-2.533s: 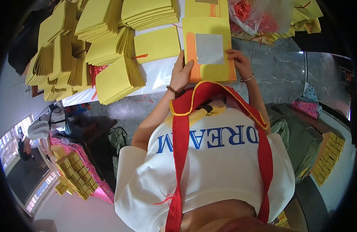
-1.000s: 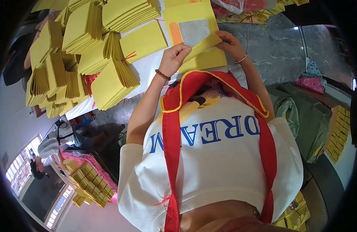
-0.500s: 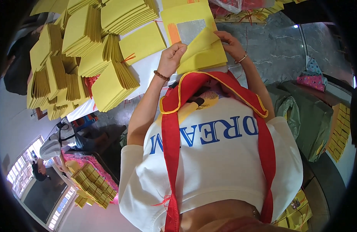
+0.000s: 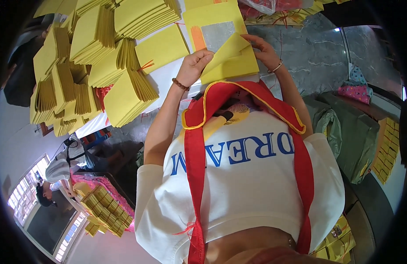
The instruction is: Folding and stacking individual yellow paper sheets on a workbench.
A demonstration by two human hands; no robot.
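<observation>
the left hand (image 4: 195,66) pinches the near corner of a yellow paper sheet (image 4: 230,59), fingers curled shut on its lifted, folded-over flap, a beaded bracelet at the wrist. the right hand (image 4: 265,50) grips the same sheet at its far edge, fingers closed over the fold, a thin bangle on that wrist. the sheet sits on top of a small pile of like sheets (image 4: 214,26), and the one beneath shows a silver foil square (image 4: 219,35) with an orange patch beside it. all this lies on a white tabletop (image 4: 168,81), just in front of the person's chest. to the left, fanned stacks of yellow paper (image 4: 102,57) crowd the tabletop, some tied with red string.
</observation>
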